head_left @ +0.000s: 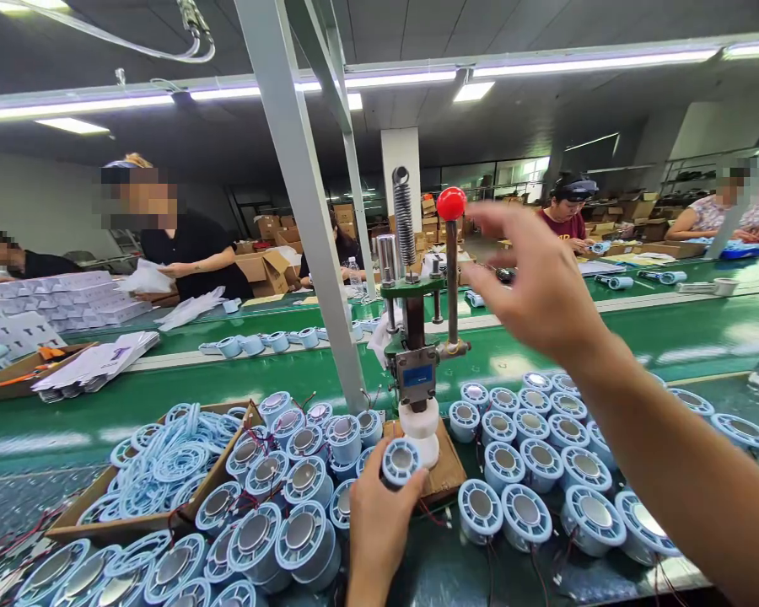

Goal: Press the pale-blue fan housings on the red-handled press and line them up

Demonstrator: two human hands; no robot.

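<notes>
My left hand is closed around a light blue round housing with a silver disc in its top, held just in front of the white plastic seat of a hand press. My right hand is raised beside the press lever, its fingers apart and nothing in them. Its fingertips are close to the red ball knob; whether they touch it I cannot tell. Similar blue housings with thin wires stand to the left of the press, and more housings stand to its right.
A cardboard tray of loose blue rings lies at the left. Behind the press, blue handheld parts lie along a green conveyor. A grey post rises behind the housings. Several people are at the far side, among boxes.
</notes>
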